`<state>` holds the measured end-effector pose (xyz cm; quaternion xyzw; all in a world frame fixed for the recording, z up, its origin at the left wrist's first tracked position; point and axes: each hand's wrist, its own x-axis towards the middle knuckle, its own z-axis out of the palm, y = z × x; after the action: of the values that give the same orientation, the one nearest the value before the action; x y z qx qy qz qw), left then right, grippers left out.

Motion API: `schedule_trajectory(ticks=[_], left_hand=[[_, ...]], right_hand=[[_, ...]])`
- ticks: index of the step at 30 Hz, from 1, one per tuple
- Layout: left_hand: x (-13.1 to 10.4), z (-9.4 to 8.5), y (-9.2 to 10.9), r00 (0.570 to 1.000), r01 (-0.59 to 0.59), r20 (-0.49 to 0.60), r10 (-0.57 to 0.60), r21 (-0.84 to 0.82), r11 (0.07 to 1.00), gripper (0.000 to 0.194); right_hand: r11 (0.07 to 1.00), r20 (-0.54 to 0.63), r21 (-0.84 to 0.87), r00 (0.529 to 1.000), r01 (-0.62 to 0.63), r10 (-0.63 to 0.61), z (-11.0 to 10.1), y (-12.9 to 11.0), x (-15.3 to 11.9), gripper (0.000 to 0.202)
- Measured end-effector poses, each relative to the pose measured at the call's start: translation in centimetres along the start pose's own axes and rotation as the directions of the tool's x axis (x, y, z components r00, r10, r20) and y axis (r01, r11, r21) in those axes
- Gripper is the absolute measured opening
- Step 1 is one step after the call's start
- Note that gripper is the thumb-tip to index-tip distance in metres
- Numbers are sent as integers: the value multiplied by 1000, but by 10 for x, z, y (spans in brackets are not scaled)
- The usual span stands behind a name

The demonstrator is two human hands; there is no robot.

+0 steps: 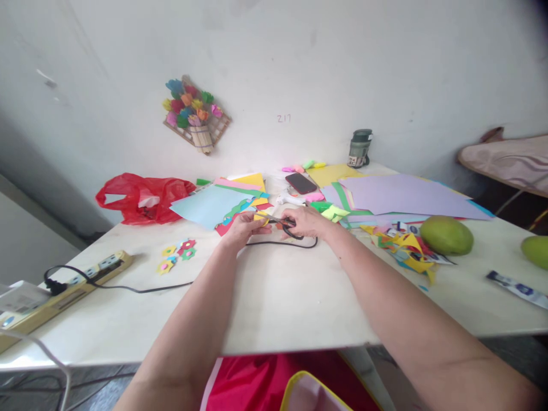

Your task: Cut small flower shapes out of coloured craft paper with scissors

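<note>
My right hand (306, 221) is closed around the dark handles of a pair of scissors (292, 227), whose blades point left. Pinched in my left hand (245, 228) is a small piece of yellow paper (261, 217), right by the blades. How far the blades are apart is too small to tell. Below both hands a black cable (282, 244) runs over the table. To the left lie several small paper flowers (165, 266) in yellow, red and green. Sheets of coloured paper (209, 205) are stacked just beyond my left hand.
A red plastic bag (141, 197), a power strip (92, 279), a phone (301, 183) and a green tumbler (360, 148) stand or lie about the table (299, 308). Purple paper (406, 194), paper scraps (406, 251), a green mango (446, 235) and a tube (518, 289) are on the right.
</note>
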<state>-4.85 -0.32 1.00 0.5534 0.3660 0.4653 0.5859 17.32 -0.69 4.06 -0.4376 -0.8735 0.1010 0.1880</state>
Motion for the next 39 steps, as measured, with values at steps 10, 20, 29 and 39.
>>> schedule_trajectory(ticks=[10, 20, 29, 39], left_hand=[[-4, 2, 3, 999, -11, 40, 9, 54, 998, 26], [1, -1, -3, 997, -16, 75, 13, 41, 999, 32], [0, -2, -3, 996, 10, 86, -12, 24, 1000, 30], [0, -2, -5, 995, 37, 91, -35, -18, 999, 30]], right_hand=[[998, -14, -66, 1000, 10, -11, 4, 7, 2, 49], [996, -10, -87, 1000, -8, 7, 1, 2, 0, 49], [993, 18, -119, 1000, -14, 16, -4, -1, -2, 43], [999, -18, -46, 1000, 21, -22, -1, 4, -1, 41]])
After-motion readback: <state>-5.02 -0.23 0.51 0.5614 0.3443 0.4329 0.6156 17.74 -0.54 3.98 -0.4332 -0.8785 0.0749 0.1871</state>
